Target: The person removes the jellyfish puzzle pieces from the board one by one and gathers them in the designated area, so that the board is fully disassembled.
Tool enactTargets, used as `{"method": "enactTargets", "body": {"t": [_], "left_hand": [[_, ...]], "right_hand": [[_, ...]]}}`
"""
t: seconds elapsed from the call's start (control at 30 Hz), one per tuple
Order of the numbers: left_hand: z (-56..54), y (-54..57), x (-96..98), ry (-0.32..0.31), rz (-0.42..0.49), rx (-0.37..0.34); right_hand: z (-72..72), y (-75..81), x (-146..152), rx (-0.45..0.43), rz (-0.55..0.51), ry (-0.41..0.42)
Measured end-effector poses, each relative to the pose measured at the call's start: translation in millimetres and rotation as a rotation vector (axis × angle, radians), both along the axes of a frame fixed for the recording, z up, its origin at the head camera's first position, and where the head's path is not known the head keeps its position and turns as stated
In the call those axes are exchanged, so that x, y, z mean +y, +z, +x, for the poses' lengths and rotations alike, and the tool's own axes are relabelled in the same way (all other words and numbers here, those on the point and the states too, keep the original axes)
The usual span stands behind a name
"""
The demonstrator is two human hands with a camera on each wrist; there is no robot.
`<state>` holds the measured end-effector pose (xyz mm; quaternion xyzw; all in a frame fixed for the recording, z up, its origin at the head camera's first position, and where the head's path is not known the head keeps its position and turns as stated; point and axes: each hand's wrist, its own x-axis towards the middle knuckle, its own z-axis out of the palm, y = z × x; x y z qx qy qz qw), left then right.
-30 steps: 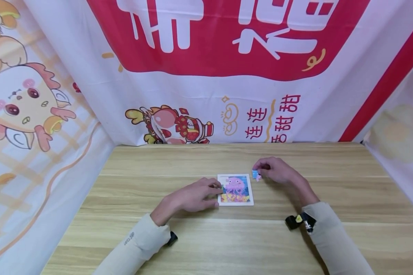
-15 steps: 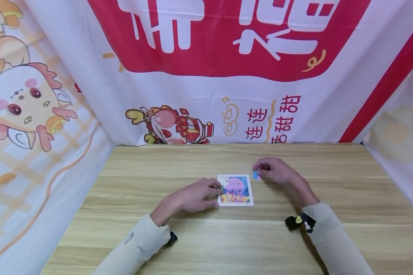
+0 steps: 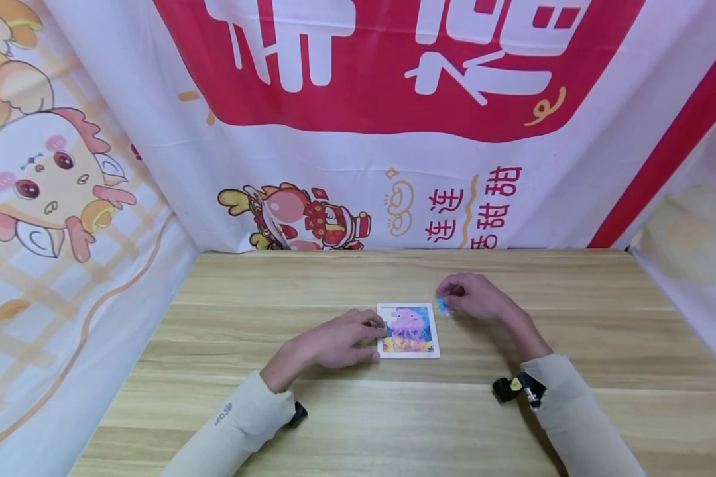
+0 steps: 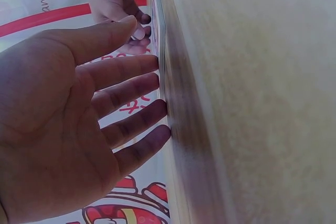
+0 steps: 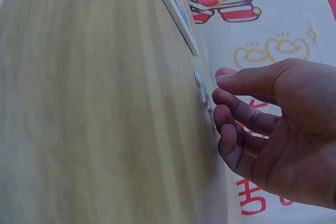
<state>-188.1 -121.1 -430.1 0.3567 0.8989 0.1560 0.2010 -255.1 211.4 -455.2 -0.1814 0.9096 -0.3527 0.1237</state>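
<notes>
A square white-framed jigsaw puzzle (image 3: 408,354) with a pink jellyfish picture lies on the wooden table. At its left edge rests my left hand (image 3: 349,339). In the left wrist view the fingers of that hand (image 4: 68,103) are spread and fairly straight, grasping nothing. Just beyond the puzzle's upper right corner, my right hand (image 3: 477,296) holds a small blue and pink puzzle piece (image 3: 443,305) between thumb and fingertips, low over the table. The right wrist view shows that piece (image 5: 201,86) edge-on beside the curled right hand (image 5: 283,124); the exact contact is hard to see.
The pale wood table (image 3: 394,424) runs back to a white printed cloth (image 3: 346,152) with red lettering. More printed cloth (image 3: 107,298) hangs along the left side. A black wrist camera (image 3: 504,389) sits by the right cuff.
The puzzle piece at my right fingertips has turned and shows a narrower outline. My right hand has shifted very slightly left; my left hand stays in place.
</notes>
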Motion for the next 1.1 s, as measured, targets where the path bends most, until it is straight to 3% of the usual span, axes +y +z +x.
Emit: {"method": "enactTargets", "body": {"t": [0.33, 0.7, 1.1], "left_hand": [[-2.6, 2.3, 2.0, -0.011, -0.013, 0.007], [-6.2, 1.8, 9.1, -0.02, 0.001, 0.058], [-6.5, 3.5, 24.5, -0.077, -0.009, 0.059]], "right_hand": [[6.6, 10.2, -17, -0.024, -0.017, 0.027], [13.1, 13.4, -40, 0.008, 0.002, 0.1], [14.4, 14.1, -56, -0.044, 0.033, 0.126]]}}
